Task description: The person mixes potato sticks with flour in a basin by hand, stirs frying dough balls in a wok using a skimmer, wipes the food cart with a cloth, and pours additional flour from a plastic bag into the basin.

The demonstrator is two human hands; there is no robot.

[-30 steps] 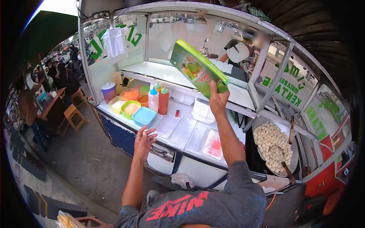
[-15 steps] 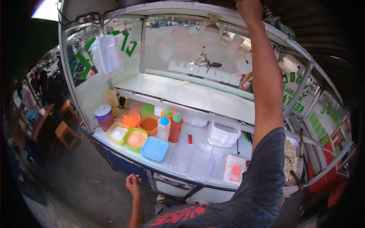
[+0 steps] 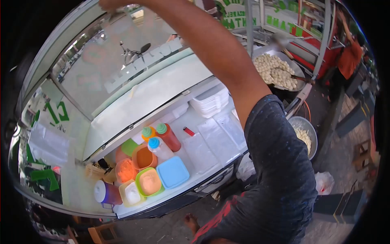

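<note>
My right arm stretches up across the cart. My right hand (image 3: pixel 113 4) is at the top edge of the view by the cart's upper frame (image 3: pixel 77 20); its fingers are cut off and blurred, so any grip is hidden. My left hand (image 3: pixel 191 222) hangs low in front of the counter, fingers loosely apart, with nothing seen in it. Nearest it on the counter are a blue-lidded box (image 3: pixel 173 172), a green tub of pale orange powder (image 3: pixel 149 181) and a tub of white powder (image 3: pixel 132 194). Behind them stand squeeze bottles, including a red one (image 3: pixel 168 137).
A pan of small pale balls (image 3: pixel 276 72) sits at the right with a ladle in it. Below it is a metal bowl of pale strips (image 3: pixel 304 136). White foam trays (image 3: pixel 210 101), plastic bags (image 3: pixel 219 136) and a red lighter (image 3: pixel 189 131) lie on the counter. Glass panes enclose the cart.
The view has turned right and tilted, bringing the pan and bowl into fuller view. My right hand stays raised at the upper frame; my left hand still hangs low.
</note>
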